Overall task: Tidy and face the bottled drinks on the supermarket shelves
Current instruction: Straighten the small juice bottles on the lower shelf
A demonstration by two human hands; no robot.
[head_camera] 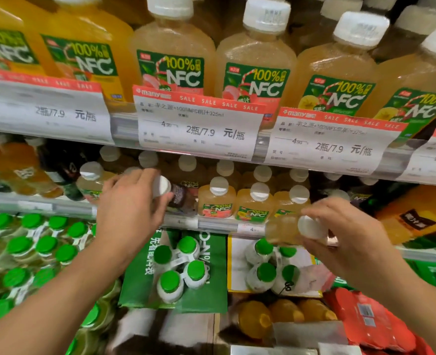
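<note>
The left hand [132, 201] curls around the neck and shoulder of a dark-juice bottle [179, 198] on the middle shelf [186, 222], fingers wrapped just under its white cap [161, 187] — the bottle leans toward the camera, its body jutting right of the palm. It is a small plastic bottle, full, so probably light yet a little squeezable; the stiff neck looks the surest hold, since the smooth body may be slippery. Further right, three pale NFC bottles [216, 201] stand upright at the shelf front. The right hand [350, 234] pinches a pale-juice bottle [286, 230] by its white cap — thumb below, fingers above. It is held near the shelf edge, tipped, its body stretching left of the fingers and blurred.
</note>
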